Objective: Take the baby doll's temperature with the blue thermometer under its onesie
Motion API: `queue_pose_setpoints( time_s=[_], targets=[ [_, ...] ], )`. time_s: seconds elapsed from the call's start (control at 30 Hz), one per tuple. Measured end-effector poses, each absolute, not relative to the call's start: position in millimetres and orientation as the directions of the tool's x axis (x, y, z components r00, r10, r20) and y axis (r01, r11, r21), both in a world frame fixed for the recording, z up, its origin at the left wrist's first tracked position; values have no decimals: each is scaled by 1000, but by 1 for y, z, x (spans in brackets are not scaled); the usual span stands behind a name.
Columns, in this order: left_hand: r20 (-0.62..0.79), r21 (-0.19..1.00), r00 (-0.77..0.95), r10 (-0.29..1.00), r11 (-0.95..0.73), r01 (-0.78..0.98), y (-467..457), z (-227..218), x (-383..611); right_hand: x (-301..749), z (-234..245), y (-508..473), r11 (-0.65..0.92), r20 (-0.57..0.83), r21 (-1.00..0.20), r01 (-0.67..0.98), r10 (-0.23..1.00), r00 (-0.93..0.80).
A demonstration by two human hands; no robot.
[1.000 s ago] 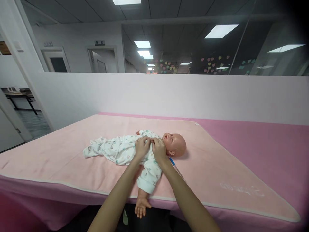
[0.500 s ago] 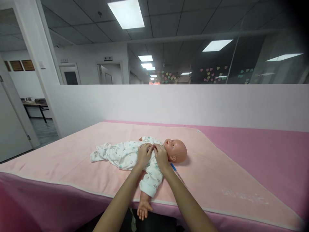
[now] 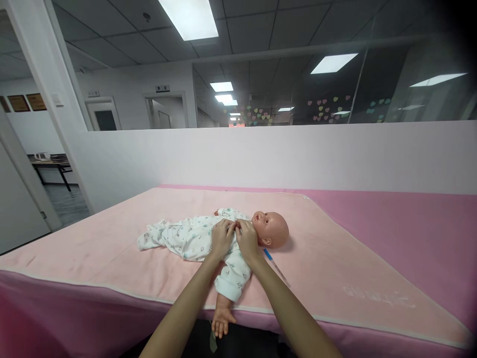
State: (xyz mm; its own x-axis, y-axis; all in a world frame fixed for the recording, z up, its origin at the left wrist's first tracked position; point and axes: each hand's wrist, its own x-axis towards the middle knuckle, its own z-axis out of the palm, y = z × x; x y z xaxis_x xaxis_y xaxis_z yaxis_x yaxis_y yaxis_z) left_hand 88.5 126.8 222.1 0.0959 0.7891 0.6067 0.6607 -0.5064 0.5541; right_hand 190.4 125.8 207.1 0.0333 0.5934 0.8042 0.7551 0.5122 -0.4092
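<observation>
A baby doll point(image 3: 275, 230) lies on its back, its head to the right and its feet to the left. It wears a white printed romper point(image 3: 190, 239). On the upper chest, just below the doll's chin, my left hand point(image 3: 222, 235) and my right hand point(image 3: 246, 235) meet with their fingertips close together. Both hands have bent fingers pinching at the front of the romper near the neck. What exactly sits between the fingertips is too small to make out. One doll arm hangs towards me over the table's front edge.
A thin stick with a blue end, like a thermometer point(image 3: 274, 263), lies beside the doll's shoulder. Under the doll spreads a peach-coloured mat point(image 3: 335, 263) over a pink cover point(image 3: 410, 228). A low white wall point(image 3: 279, 159) stands behind. A door and doorway are at the left.
The view has shifted slightly. My hands stay at the romper's neck, with only small finger movement, and the doll lies as before.
</observation>
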Motion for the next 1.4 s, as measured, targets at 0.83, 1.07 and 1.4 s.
queue_pose_setpoints(
  time_s=[0.83,1.07,1.4],
  targets=[
    [733,383,82,676,-508,772,111,219,65,181,219,107,559,890,-332,760,451,57],
    [729,462,38,683,-532,710,111,218,66,176,216,105,555,862,-248,794,501,-81],
    [621,642,6,784,-514,569,113,221,63,178,215,109,558,837,-210,803,527,-147]
  ],
)
